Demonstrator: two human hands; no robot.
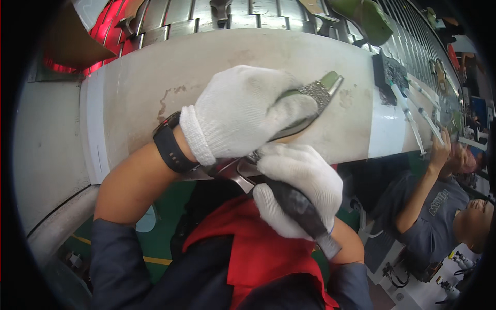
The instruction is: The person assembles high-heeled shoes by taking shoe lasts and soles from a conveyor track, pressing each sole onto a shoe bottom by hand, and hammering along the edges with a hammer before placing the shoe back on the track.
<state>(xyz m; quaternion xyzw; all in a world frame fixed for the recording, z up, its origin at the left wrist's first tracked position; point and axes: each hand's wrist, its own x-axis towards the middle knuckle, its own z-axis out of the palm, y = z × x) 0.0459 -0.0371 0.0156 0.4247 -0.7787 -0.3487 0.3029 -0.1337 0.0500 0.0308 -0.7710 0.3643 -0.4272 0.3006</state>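
Note:
My left hand [253, 106], in a white knit glove, is closed around a shoe [318, 93] with a glittery silver upper band and a thin sole edge. A green last tip [329, 78] shows at its toe; my fingers cover much of the shoe. Just below, my gloved right hand [305, 173] grips a tool by its black-wrapped handle [297, 204]. The handle's flat end sticks out near my right wrist. Between both hands lies a shiny metallic piece [235, 173]; whether it belongs to shoe or tool I cannot tell. The working end of the tool is hidden.
Under my hands stretches a pale, stained worktable [206, 51]. Beyond its far edge runs a metal-slat conveyor [181, 13], carrying a green last [369, 20] and other shoe parts. On the right are several syringe-like tubes [405, 111] beside a dark box [387, 77]. A co-worker [429, 222] sits there.

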